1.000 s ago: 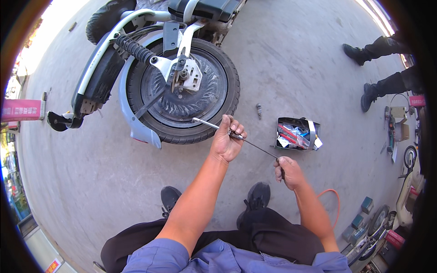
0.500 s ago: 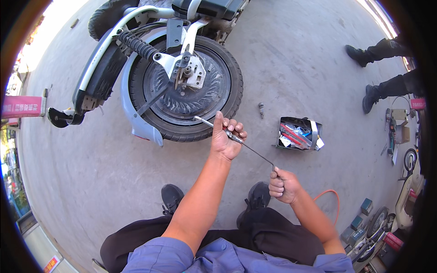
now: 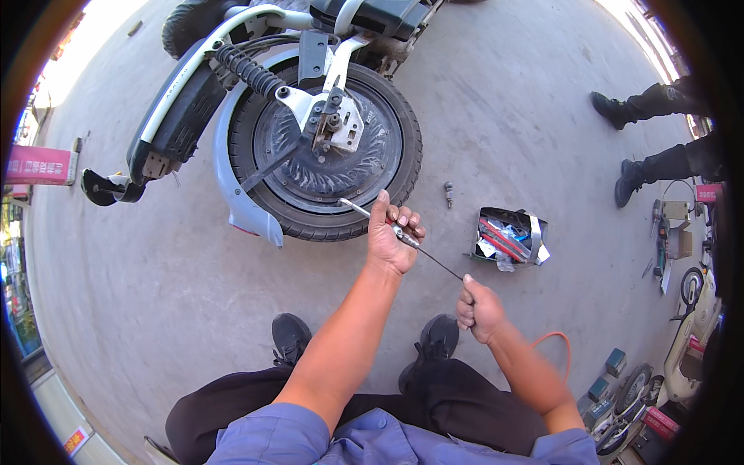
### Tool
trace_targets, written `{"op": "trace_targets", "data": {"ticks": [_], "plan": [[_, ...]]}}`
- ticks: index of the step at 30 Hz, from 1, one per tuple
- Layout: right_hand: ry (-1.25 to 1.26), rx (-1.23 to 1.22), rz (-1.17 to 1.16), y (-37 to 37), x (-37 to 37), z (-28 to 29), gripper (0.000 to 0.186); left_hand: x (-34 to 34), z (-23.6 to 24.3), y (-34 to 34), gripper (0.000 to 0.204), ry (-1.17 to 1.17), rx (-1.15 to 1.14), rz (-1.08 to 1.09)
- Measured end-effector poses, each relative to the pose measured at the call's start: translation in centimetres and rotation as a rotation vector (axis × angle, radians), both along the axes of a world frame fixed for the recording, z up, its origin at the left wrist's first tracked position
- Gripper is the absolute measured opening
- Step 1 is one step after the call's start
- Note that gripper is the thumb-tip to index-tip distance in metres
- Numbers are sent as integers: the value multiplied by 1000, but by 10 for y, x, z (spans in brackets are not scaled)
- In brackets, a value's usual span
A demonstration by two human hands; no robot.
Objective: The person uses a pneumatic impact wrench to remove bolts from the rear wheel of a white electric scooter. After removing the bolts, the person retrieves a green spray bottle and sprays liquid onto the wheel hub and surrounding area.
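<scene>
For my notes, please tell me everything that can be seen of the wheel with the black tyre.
The wheel has a black, rubber-looking tyre with tread, and a broad, dark, metallic-looking hub with pale streaks. It faces the camera, just beyond the left hand. A pale plate sits over its centre, a dark bar crosses it, and a blue-grey fender curves along its left side. A silver tool overlaps it in view; contact is unclear.

Wheel (image 3: 332,172) left, box (image 3: 505,211) right, open floor (image 3: 447,236) between

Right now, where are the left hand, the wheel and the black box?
Left hand (image 3: 388,246): head view, on the palm.
Wheel (image 3: 338,172): head view, on the hub.
Black box (image 3: 505,213): head view, on its far wall.
</scene>
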State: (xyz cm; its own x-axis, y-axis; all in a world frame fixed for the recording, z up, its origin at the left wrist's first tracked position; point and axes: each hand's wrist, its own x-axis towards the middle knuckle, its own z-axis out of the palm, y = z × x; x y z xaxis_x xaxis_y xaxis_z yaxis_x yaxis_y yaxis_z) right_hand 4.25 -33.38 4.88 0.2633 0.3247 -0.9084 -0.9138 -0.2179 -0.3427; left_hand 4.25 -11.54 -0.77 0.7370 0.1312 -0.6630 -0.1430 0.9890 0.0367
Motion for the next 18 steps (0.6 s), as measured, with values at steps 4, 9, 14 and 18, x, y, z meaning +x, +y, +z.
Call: {"op": "trace_targets", "data": {"ticks": [4, 9, 14, 18], "plan": [[116, -27, -2, 2, 15, 8, 49, -1, 1, -1, 44, 46, 73, -12], [308, 88, -22, 13, 19, 4, 50, -7, -2, 5, 28, 24, 99, -130], [74, -38, 70, 81, 25, 1, 44, -2, 1, 8, 22, 16, 43, -149], [-170, -151, -116, 110, 4, -17, 49, -5, 0, 8, 22, 8, 42, -122]]}}
